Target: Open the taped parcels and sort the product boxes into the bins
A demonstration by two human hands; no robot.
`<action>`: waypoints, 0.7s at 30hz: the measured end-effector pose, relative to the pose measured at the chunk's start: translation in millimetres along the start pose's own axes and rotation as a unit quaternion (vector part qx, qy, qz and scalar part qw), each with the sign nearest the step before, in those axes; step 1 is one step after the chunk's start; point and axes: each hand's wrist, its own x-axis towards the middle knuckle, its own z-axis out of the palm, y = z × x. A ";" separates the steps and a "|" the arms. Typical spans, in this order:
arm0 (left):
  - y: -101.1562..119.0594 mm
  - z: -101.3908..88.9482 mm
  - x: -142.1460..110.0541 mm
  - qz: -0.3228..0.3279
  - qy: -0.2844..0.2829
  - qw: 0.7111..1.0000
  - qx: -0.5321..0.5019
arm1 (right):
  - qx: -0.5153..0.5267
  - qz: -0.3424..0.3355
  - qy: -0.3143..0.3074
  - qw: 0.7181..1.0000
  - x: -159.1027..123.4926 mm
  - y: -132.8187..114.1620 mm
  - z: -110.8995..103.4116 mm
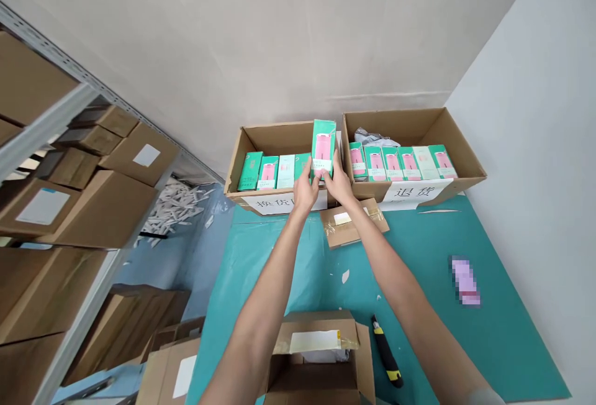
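Note:
Both my hands grip one green product box (pixel 324 141) with a pink item pictured on it, holding it upright over the right end of the left carton (pixel 242 163). My left hand (pixel 306 189) closes on its lower left side, my right hand (pixel 339 182) on its lower right. Inside that carton stand several similar green boxes (pixel 267 172). The right carton (pixel 465 159) beside it holds a row of more such boxes (pixel 392 163) and some grey wrapping (pixel 375 138). Paper signs with Chinese writing (pixel 416 191) are on the carton fronts.
A small taped carton (pixel 333 234) lies below my right hand. An opened carton (pixel 321 377) stands at the table's (pixel 261 250) near edge, with a black and yellow utility knife (pixel 386 352) beside it. A blurred purple item (pixel 464 281) lies right. Shelves of cartons (pixel 107 206) line the left.

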 end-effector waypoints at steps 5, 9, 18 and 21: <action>-20.2 16.2 4.9 -0.021 -0.083 0.963 0.257 | -0.182 0.088 -0.178 0.963 21.9 5.1 16.7; -32.2 20.8 9.9 -0.006 -0.085 0.960 0.267 | -0.180 0.100 -0.198 0.958 32.8 4.9 25.3; -3.9 -13.5 -27.4 0.032 -0.077 0.974 0.211 | -0.024 -0.086 -0.004 0.996 -30.9 20.9 20.2; -14.1 -54.0 -94.4 0.058 -0.043 0.981 0.182 | 0.052 -0.122 0.050 0.990 -98.8 42.5 0.1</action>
